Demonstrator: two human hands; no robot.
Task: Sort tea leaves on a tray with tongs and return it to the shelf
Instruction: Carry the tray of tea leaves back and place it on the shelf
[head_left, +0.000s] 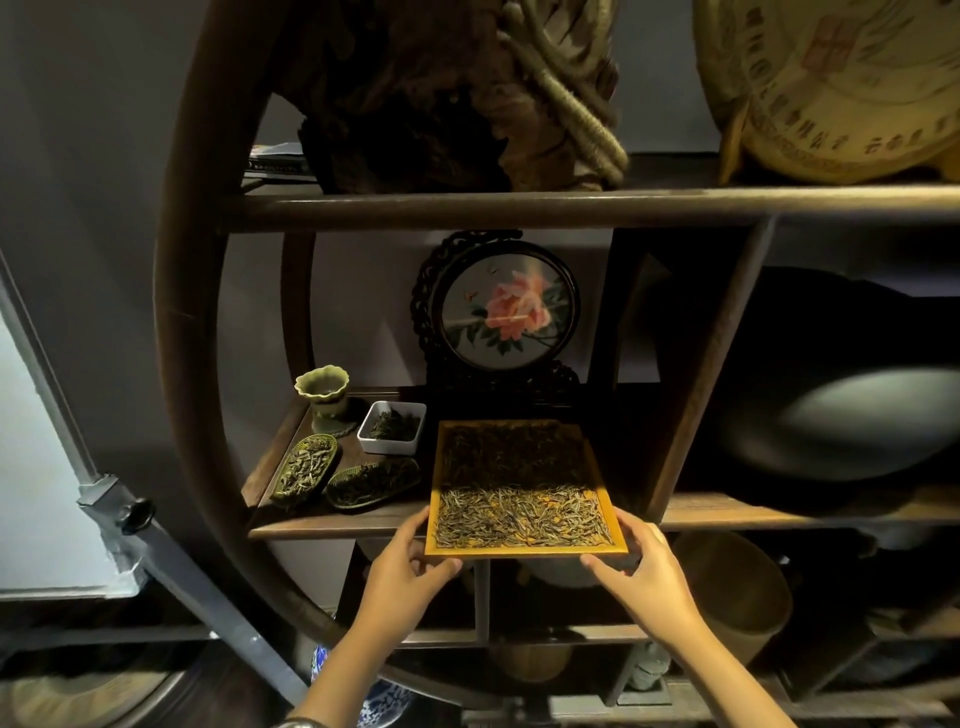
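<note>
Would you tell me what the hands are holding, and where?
Left hand and right hand grip the tea-leaf tray at its near corners.

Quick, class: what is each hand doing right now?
Left hand: grips the orange wooden tray of tea leaves at its near-left corner.
Right hand: grips its near-right corner.

Dark printed characters ran in a ring around the face of the large round paper-wrapped tea cake (852, 88) on the top shelf at far right, with a faded red mark near its middle; all were too blurred to read.
</note>
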